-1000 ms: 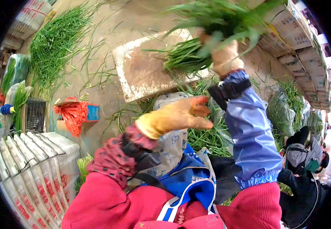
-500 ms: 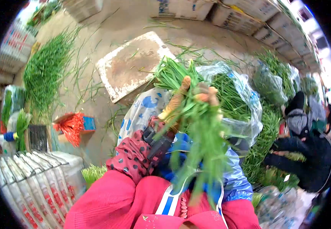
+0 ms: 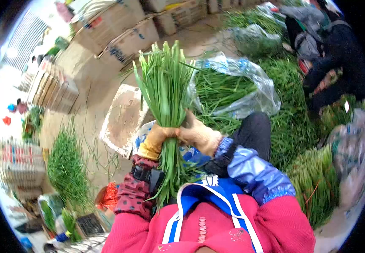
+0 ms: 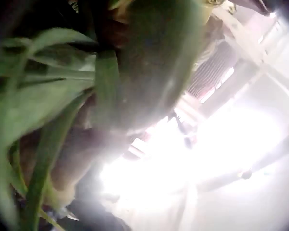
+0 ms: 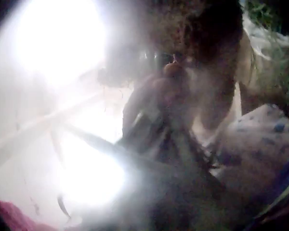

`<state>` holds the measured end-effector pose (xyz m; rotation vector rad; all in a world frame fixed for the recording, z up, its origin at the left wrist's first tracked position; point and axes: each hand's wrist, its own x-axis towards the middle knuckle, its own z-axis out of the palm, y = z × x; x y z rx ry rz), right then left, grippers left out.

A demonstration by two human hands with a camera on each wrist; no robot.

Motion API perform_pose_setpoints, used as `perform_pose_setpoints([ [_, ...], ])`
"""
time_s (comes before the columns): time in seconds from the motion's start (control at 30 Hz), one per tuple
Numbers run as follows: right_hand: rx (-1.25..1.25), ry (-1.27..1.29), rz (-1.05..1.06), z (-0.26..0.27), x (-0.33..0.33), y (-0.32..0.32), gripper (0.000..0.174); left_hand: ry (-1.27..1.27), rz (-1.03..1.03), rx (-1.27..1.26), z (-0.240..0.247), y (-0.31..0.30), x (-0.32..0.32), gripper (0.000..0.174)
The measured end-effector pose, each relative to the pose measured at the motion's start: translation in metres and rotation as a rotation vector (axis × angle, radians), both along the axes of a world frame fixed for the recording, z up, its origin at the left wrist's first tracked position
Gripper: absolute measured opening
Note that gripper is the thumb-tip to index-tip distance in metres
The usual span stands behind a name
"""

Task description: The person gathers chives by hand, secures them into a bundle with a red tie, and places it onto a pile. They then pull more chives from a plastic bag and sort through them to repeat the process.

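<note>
A thick bunch of garlic chives [image 3: 165,88], with long flat green leaves, stands nearly upright in front of the chest in the head view. Its pale cut ends point up, and the loose leaf tips hang down over the blue apron. My left hand [image 3: 156,139], in a yellow-orange glove, grips the bunch around its narrow middle. From the other side my right hand [image 3: 200,134], in a tan glove, holds it at the same height, its fingers partly hidden behind the stems. In the left wrist view, broad leaves [image 4: 53,110] fill the left side. Glare and blur hide most of the right wrist view.
A clear plastic bag [image 3: 269,95] of greens lies open beyond the right hand. A worn white-edged board [image 3: 121,116] is at left. Cartons [image 3: 130,44] line the back, loose greens [image 3: 66,166] cover floor at left, and another person [image 3: 338,55] crouches at right.
The bunch has swung from the right hand's raised reach above the board to upright before the chest. My left hand has joined it, and the head view has turned to the right.
</note>
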<state>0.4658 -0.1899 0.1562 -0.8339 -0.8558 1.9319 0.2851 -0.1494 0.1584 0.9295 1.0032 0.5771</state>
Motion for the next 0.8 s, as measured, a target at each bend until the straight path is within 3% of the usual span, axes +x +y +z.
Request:
perform_pose_setpoints([
  [0.03, -0.07, 0.034, -0.087, 0.006, -0.006, 0.0, 0.083, -0.04, -0.014, 0.036, -0.011, -0.007, -0.007, 0.03],
  [0.07, 0.118, 0.068, -0.245, -0.025, -0.015, 0.012, 0.081, 0.075, -0.019, 0.099, 0.015, -0.02, 0.002, 0.031],
  [0.17, -0.023, 0.391, -0.302, -0.036, -0.002, 0.032, 0.076, 0.504, -0.18, 0.391, 0.014, -0.036, 0.0, 0.036],
  [0.23, 0.121, 0.229, -0.685, -0.026, 0.004, 0.026, 0.074, 0.497, -0.219, 0.379, 0.019, -0.052, 0.0, 0.036],
  [0.3, -0.006, 0.277, -0.603, -0.024, 0.03, 0.035, 0.082, 0.518, -0.256, 0.284, 0.027, -0.066, 0.002, 0.038],
  [0.37, 0.284, -0.148, -0.781, -0.031, 0.042, 0.034, 0.081, 0.515, -0.282, 0.113, 0.023, -0.075, -0.006, 0.04],
  [0.43, 0.631, -0.816, -1.067, -0.028, 0.05, 0.037, 0.072, 0.486, -0.31, 0.035, 0.029, -0.081, -0.004, 0.04],
  [0.5, 0.819, -1.134, -0.919, -0.034, 0.062, 0.037, 0.04, 0.434, -0.333, -0.123, 0.029, -0.081, -0.007, 0.032],
  [0.57, 0.872, -1.302, -0.75, -0.041, 0.073, 0.04, 0.032, 0.559, -0.435, -0.216, 0.044, -0.079, -0.003, 0.025],
  [0.6, 0.701, -1.389, -0.607, -0.039, 0.079, 0.037, 0.027, 0.47, -0.421, -0.243, 0.045, -0.082, -0.007, 0.021],
  [0.63, 0.739, -1.347, -0.674, -0.048, 0.085, 0.039, 0.026, 0.498, -0.436, -0.229, 0.043, -0.085, -0.011, 0.022],
  [0.73, 0.27, -1.374, -0.416, -0.061, 0.099, 0.05, 0.025, 0.478, -0.436, -0.22, 0.038, -0.091, -0.025, 0.03],
  [0.77, 0.506, -1.618, -0.421, -0.093, 0.111, 0.058, 0.025, 0.546, -0.581, -0.128, 0.02, -0.092, -0.042, 0.044],
  [0.8, 0.518, -2.023, -0.268, -0.114, 0.132, 0.069, 0.025, 0.575, -0.6, -0.071, 0.023, -0.097, -0.042, 0.036],
])
